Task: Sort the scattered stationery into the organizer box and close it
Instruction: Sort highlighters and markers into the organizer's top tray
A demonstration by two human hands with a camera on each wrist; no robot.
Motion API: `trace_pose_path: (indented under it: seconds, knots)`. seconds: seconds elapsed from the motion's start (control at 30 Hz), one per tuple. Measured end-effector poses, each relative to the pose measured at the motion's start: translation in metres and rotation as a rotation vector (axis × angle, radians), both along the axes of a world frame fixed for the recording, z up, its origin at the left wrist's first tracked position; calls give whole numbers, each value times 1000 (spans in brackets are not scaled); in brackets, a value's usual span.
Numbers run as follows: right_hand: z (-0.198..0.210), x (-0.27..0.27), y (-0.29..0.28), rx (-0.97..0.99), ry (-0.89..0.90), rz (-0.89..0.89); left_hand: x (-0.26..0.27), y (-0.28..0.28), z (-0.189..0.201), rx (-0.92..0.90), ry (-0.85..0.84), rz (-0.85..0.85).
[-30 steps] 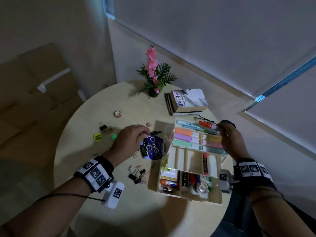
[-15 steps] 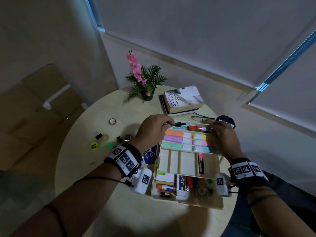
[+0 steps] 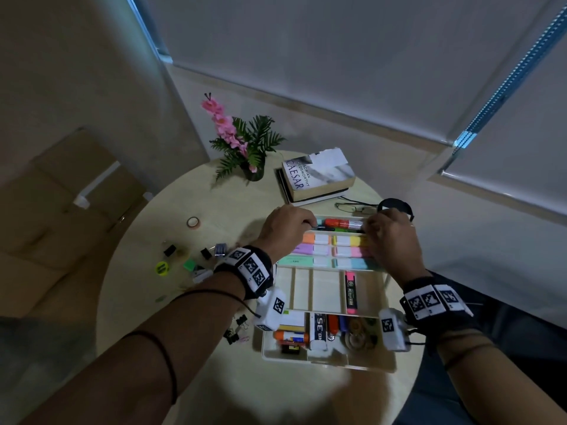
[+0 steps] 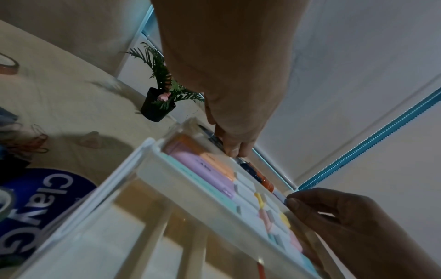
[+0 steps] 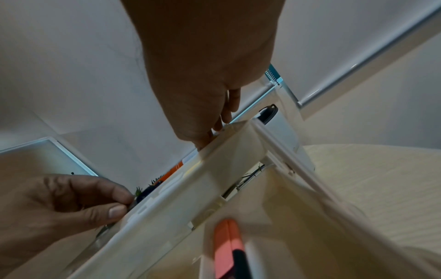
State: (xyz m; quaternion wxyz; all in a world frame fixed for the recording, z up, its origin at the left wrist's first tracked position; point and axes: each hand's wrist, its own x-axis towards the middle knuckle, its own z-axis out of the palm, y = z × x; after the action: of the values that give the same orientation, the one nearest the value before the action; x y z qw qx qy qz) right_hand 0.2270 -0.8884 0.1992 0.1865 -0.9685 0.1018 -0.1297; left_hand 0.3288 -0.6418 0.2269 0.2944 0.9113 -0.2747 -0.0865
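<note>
The white organizer box point(image 3: 325, 358) lies open on the round table, its raised tray point(image 4: 190, 196) full of pastel highlighters point(image 3: 316, 250). In the tray's far row lie a red marker point(image 3: 340, 223) and a black pen point(image 3: 325, 229). My left hand point(image 3: 311, 223) pinches the black pen's left end, seen close up in the left wrist view point(image 4: 235, 152). My right hand point(image 3: 368, 227) holds the marker's white right end with curled fingertips point(image 4: 290, 201). The right wrist view has both hands, right hand point(image 5: 214, 132) and left hand point(image 5: 124, 205), at the tray's far edge.
A blue clay tub point(image 4: 47, 188) sits left of the box. Binder clips point(image 3: 236, 328), a tape roll point(image 3: 192, 222) and small green and yellow items point(image 3: 161, 267) lie scattered at left. A book point(image 3: 319, 176), potted plant point(image 3: 245, 148) and glasses point(image 3: 352, 207) stand behind.
My left hand left the clay tub and carried the black pen right into the tray's far row. The right hand stayed at the marker's right end as the marker came down into the tray.
</note>
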Motion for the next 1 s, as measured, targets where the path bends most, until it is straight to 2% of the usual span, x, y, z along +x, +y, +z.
trace_pose_path:
  seconds: [0.17, 0.3, 0.43, 0.6, 0.77, 0.87, 1.0]
  knots:
    - [2, -4, 9, -22, -32, 18, -5, 11, -6, -40, -72, -46]
    - [7, -5, 28, 13, -77, 78, -3, 42, -11, -98, -135, -51]
    - [10, -7, 68, 0, -110, 180, -2, 100, -13, -142, -141, -1]
    - [20, -10, 142, 63, -111, 340, -11, 199, -27, -151, -79, 133]
    - [15, -6, 216, 151, 103, 473, -35, 290, -61, -136, 4, 282]
    - [7, 4, 259, 116, 299, 491, -53, 330, -81, -121, 55, 322]
    - [-17, 21, 304, 52, 647, 337, -74, 365, -106, -123, 190, 351]
